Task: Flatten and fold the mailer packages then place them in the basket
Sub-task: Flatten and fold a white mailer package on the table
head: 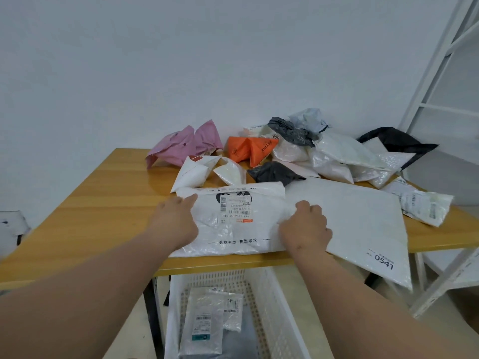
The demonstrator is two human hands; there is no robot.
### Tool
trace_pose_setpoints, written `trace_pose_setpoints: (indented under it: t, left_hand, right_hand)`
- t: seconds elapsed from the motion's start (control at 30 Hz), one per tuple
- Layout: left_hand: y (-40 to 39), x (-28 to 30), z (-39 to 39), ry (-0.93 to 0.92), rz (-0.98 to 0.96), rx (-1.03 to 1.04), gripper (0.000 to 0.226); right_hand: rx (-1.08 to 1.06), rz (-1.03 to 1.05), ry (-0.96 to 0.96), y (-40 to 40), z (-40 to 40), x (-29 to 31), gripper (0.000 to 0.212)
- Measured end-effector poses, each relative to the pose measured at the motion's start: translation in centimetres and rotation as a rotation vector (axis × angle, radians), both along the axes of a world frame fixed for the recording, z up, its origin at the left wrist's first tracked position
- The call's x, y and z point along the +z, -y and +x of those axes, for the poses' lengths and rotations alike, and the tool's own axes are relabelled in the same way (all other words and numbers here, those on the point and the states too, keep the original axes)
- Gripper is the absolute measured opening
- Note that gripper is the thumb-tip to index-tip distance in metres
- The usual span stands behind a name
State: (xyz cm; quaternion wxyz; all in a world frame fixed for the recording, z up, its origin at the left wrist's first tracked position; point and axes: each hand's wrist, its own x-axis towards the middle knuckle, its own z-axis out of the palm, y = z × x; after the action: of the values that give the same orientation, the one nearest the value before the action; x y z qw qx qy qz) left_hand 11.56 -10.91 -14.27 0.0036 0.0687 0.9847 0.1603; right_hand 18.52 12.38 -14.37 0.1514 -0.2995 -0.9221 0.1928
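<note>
A white mailer (pixel 233 224) with a shipping label and black print lies flat on the wooden table (pixel 98 203), near its front edge. My left hand (pixel 176 221) presses flat on the mailer's left part, fingers straight. My right hand (pixel 305 226) rests on its right edge with the fingers curled and bunching the plastic. Below the table's front edge stands a white perforated basket (pixel 269 307) holding a few folded mailers (pixel 207 322).
A large flat white mailer (pixel 357 224) marked 0541 overhangs the table's front right. Behind lie several crumpled mailers: pink (pixel 181 146), orange (pixel 248 149), black (pixel 274 173) and white ones (pixel 337 156). A white metal frame (pixel 440 86) stands at right.
</note>
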Motion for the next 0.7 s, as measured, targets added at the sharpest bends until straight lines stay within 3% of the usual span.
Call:
trace_pose_setpoints:
  t: [0.1,0.23,0.33,0.7]
  left_hand:
    - [-1.7,0.0,1.0,-0.17,-0.043,-0.13,0.061]
    - [-3.1,-1.6,1.4,-0.031,-0.124,-0.277,0.065]
    - [-2.3,-2.7,1.1,0.078,-0.185,-0.306,0.067]
    - [-2.3,-3.8,0.9,0.112,-0.274,-0.368,0.074]
  right_hand:
    - [0.208,0.174,-0.084,2.2,-0.2,0.3,0.053]
    - [0.527,0.234,0.04,4.0,-0.9,-1.1,0.053]
    - [0.56,0.229,0.103,3.3,-1.1,-2.3,0.054]
    - [0.64,0.215,0.208,2.5,-1.1,-3.7,0.058]
